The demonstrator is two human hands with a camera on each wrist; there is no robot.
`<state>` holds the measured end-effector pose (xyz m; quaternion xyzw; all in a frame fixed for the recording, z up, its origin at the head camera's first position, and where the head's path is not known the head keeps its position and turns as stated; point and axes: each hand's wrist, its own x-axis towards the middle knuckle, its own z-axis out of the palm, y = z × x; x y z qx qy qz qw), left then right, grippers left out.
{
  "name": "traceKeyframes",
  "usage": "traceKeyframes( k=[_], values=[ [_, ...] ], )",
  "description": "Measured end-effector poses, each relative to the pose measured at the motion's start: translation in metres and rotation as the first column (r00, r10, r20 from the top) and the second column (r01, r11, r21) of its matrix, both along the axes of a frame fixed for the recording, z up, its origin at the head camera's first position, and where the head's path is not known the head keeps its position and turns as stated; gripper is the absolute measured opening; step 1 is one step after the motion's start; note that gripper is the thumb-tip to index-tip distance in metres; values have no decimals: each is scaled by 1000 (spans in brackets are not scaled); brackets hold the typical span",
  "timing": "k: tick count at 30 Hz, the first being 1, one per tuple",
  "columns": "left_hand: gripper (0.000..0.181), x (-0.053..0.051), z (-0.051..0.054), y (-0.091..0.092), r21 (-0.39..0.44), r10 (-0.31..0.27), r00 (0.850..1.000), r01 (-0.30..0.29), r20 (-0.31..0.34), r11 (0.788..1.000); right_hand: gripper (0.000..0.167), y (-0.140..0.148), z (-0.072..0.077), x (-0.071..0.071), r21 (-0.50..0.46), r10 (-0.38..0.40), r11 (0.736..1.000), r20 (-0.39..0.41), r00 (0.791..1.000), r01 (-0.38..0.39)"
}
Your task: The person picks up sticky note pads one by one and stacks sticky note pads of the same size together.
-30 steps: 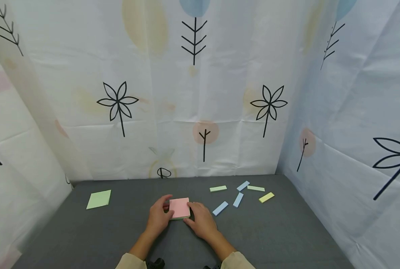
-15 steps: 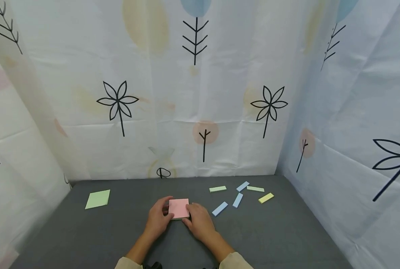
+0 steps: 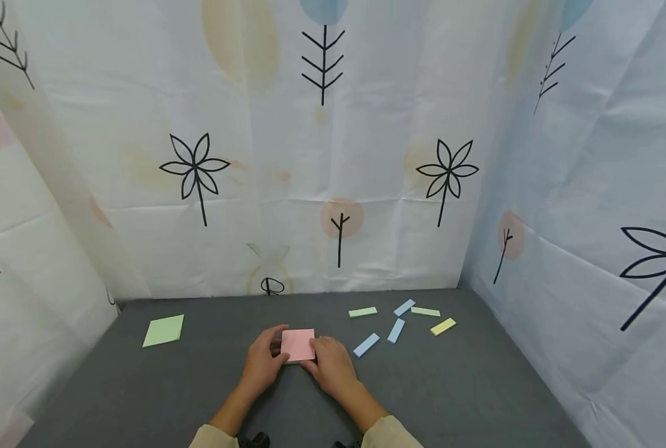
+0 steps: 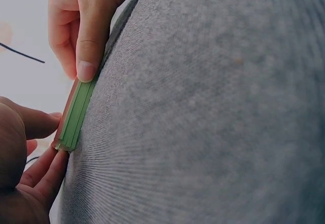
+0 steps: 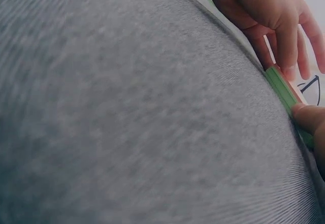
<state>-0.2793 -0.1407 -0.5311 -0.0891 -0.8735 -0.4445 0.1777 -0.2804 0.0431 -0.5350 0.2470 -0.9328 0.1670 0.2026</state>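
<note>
two hands around one small stack, loose pieces lying apart

from the head view, i see the left grip (image 3: 262, 361) and the right grip (image 3: 334, 367) on either side of a square stack (image 3: 298, 344), near the middle of the grey table (image 3: 461, 386). pink lies on top, with a sliver of green beneath. both grips are narrow, holding the stack by its edges. the piling looks done to me: the layers sit together. off to the right, three blue strips (image 3: 366, 345), two green strips (image 3: 363, 312) and a yellow strip (image 3: 443, 326) lie scattered, not gathered; a green sheet (image 3: 163, 331) lies well apart on the left.

from the left wrist, the green layers (image 4: 76, 115) show as bands along the stack's side, pink against them. the left fingers and thumb close on one end; the right thumb presses the other. the edges look nearly flush, so i'd judge only a little evening-up is left here.

from the right wrist, the right thumb rests on the green side and the left fingertips touch the far end. the stack sits low, seemingly on the table; its underside is hidden.
</note>
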Motion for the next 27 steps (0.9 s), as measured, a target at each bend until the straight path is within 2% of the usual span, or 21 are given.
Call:
traceKeyframes(
  k=[5, 10, 17, 27],
  values=[
    [60, -2, -2, -1, 17, -8, 1000, 7, 15, 1000, 34, 0, 1, 1, -42, -14, 999, 4, 1000, 14],
    [54, -1, -5, -6, 54, -68, 998, 69, -12, 996, 39, 0, 0, 1, -100, -26, 995, 34, 999, 29],
    [53, -1, -7, -10, 19, -158, 987, 158, -10, 987, 43, 0, -5, -1, -172, -43, 984, 78, 996, 56],
    [58, 0, -5, -10, 6, -150, 989, 150, 13, 989, 43, 0, -5, 2, -161, -32, 986, 79, 996, 45]
  ],
)
